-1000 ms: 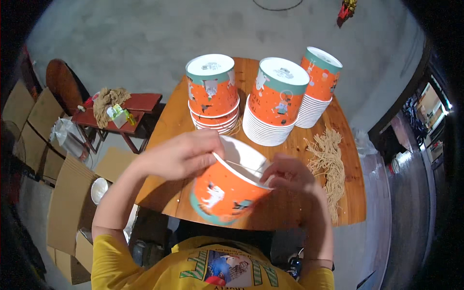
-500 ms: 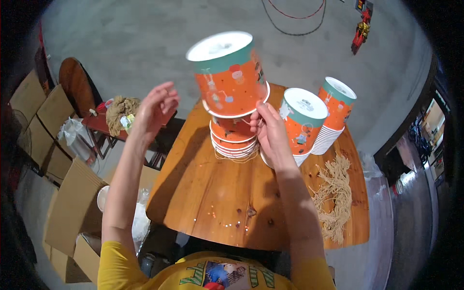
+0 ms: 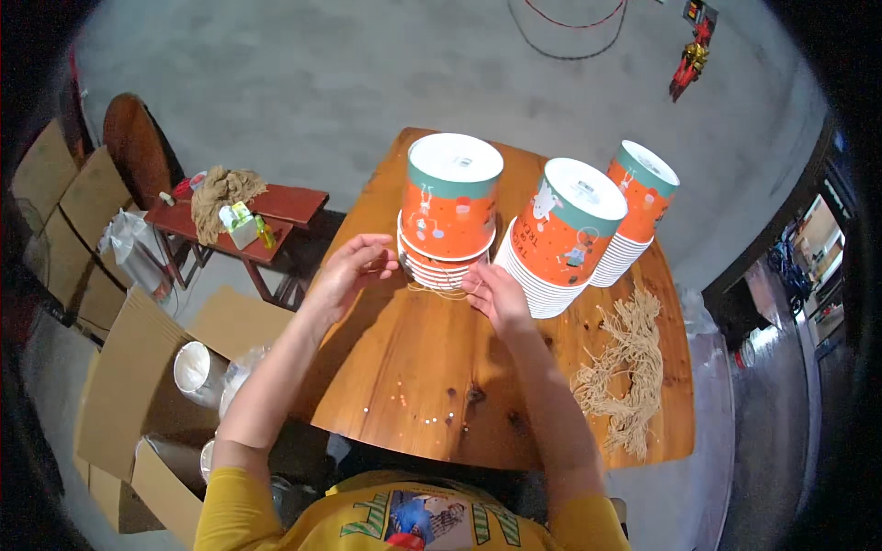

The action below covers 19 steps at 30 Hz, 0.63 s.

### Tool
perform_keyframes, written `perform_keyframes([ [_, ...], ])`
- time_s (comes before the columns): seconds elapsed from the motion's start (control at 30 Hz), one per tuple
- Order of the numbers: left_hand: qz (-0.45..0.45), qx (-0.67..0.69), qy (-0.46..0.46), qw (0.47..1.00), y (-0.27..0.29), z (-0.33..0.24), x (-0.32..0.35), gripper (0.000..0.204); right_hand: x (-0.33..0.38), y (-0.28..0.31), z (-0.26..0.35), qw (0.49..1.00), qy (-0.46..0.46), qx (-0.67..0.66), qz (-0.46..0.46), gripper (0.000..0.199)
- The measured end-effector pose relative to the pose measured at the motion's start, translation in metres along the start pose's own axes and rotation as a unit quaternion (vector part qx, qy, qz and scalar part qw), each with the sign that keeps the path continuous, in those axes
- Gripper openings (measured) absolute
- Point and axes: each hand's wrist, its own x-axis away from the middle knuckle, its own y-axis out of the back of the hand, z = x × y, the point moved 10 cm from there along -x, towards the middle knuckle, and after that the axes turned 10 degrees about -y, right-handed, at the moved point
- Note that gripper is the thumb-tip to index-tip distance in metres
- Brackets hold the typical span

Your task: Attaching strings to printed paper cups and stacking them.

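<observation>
In front of me on the table stands a stack of upside-down orange paper buckets (image 3: pixel 450 225) with green bands, white bases and white rims. Thin tan cord loops (image 3: pixel 441 292) hang round its lower rims. My left hand (image 3: pixel 354 271) is open beside the stack's left side, its fingers loosely bent and apart from the buckets. At the right of the rims is my right hand (image 3: pixel 496 292), fingers curled but spread, with the fingertips close to the cord; whether they touch it is unclear. Nothing shows as held in either hand.
Two more bucket stacks, one near (image 3: pixel 574 225) and one farther back (image 3: pixel 643 179), stand to the right. A bundle of tan cords (image 3: pixel 625 376) lies at the table's (image 3: pixel 395 367) right. Cardboard boxes (image 3: pixel 129 376) and a red bench (image 3: pixel 294 204) are at left.
The bucket that was lifted above the stack has come down onto it, seated over the others. My left hand has moved right and down toward the stack; my right hand has lowered.
</observation>
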Motion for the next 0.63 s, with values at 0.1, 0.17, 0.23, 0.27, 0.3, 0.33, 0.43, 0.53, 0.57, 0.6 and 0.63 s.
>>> perform_keyframes([
  [0.1, 0.012, 0.0, 0.011, 1.0, -0.019, 0.017, 0.002, 0.023, 0.027, 0.015, 0.016, 0.978, 0.091, 0.171, -0.074, 0.026],
  [0.17, 0.008, 0.008, 0.026, 1.0, -0.02, 0.029, 0.008, 0.021, 0.061, 0.0, 0.058, 0.899, 0.188, 0.367, -0.144, 0.023],
  [0.23, 0.013, 0.019, 0.027, 0.999, -0.016, 0.043, 0.012, 0.02, 0.138, -0.044, 0.127, 0.636, 0.487, 0.54, -0.257, 0.025],
  [0.27, 0.024, 0.033, 0.028, 0.999, -0.021, 0.049, 0.013, 0.02, 0.154, -0.044, 0.151, 0.574, 0.502, 0.569, -0.309, 0.026],
  [0.3, 0.018, 0.018, 0.035, 0.999, -0.03, 0.049, 0.017, 0.018, 0.168, -0.043, 0.173, 0.505, 0.512, 0.594, -0.359, 0.028],
  [0.33, 0.033, 0.029, 0.035, 0.998, -0.041, 0.052, 0.018, 0.018, 0.176, -0.042, 0.188, 0.495, 0.503, 0.609, -0.363, 0.028],
  [0.43, 0.058, 0.042, 0.046, 0.996, -0.067, 0.065, 0.021, 0.018, 0.166, -0.021, 0.209, 0.494, 0.498, 0.626, -0.339, 0.022],
  [0.53, 0.112, 0.026, 0.025, 0.993, -0.108, 0.066, 0.027, 0.027, 0.152, -0.008, 0.226, 0.582, 0.442, 0.612, -0.301, 0.009],
  [0.57, 0.128, 0.006, 0.01, 0.992, -0.122, 0.063, 0.03, 0.031, 0.148, -0.01, 0.229, 0.583, 0.44, 0.614, -0.299, 0.009],
  [0.6, 0.187, -0.049, -0.03, 0.981, -0.136, 0.064, 0.029, 0.043, 0.145, -0.013, 0.23, 0.58, 0.445, 0.619, -0.288, 0.009],
  [0.63, 0.223, -0.121, -0.059, 0.965, -0.149, 0.07, 0.026, 0.052, 0.143, -0.015, 0.235, 0.577, 0.452, 0.621, -0.277, 0.01],
])
